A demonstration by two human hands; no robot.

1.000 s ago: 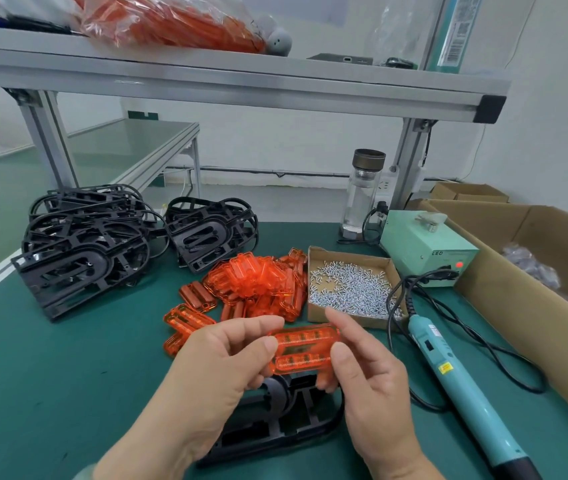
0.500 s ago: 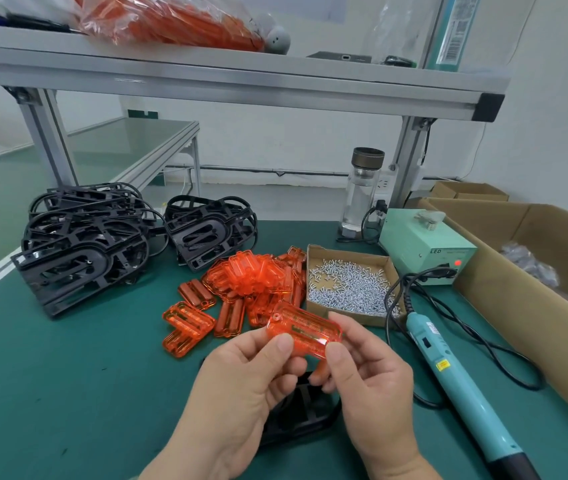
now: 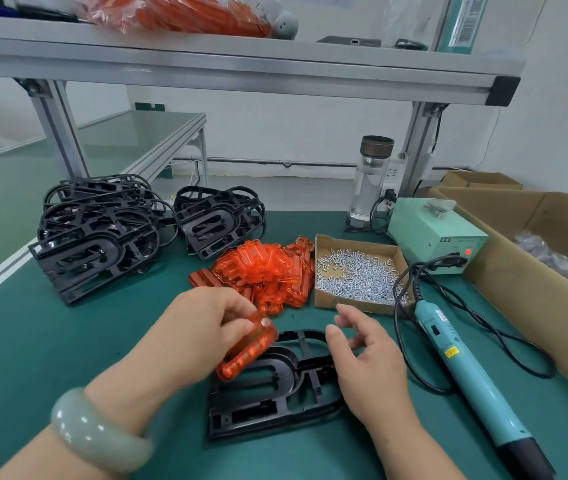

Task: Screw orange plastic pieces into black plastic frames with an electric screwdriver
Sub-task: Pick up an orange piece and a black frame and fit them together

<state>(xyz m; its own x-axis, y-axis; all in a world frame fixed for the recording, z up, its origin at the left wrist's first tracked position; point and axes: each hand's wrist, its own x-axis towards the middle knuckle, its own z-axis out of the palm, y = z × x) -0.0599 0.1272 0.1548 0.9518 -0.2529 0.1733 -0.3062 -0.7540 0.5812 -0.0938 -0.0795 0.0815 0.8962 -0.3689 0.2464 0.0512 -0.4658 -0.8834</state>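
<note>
The left hand [image 3: 203, 327] has an orange piece [image 3: 246, 351] pinched between thumb and fingertips, tilted, its lower end just at or on the black frame [image 3: 275, 386] that lies flat on the mat [image 3: 33, 358]. Can't tell if it's seated in the U-shaped recess yet; looks more like it's being lowered in. The right hand [image 3: 365, 362] hovers over the frame's right side, fingers spread and loose, holding nothing.

Progress, as far as I can judge: early. No screw in sight on this frame, and the screwdriver [image 3: 466, 372] lies untouched on the mat to the right, cord trailing back to its power box [image 3: 435, 233]. So for this unit: piece picked, placing under way; seating, screws and driving all left.

Further out, plenty of stock. A heap of orange pieces [image 3: 268, 271] sits just behind the hands, the screw box [image 3: 358, 271] beside it is well filled, and two stacks of frames [image 3: 102, 233] wait at the back left (none showing orange, so prob. all undone). Any finished units might be in the cartons [image 3: 535, 289] at right, but I can't make that out.
</note>
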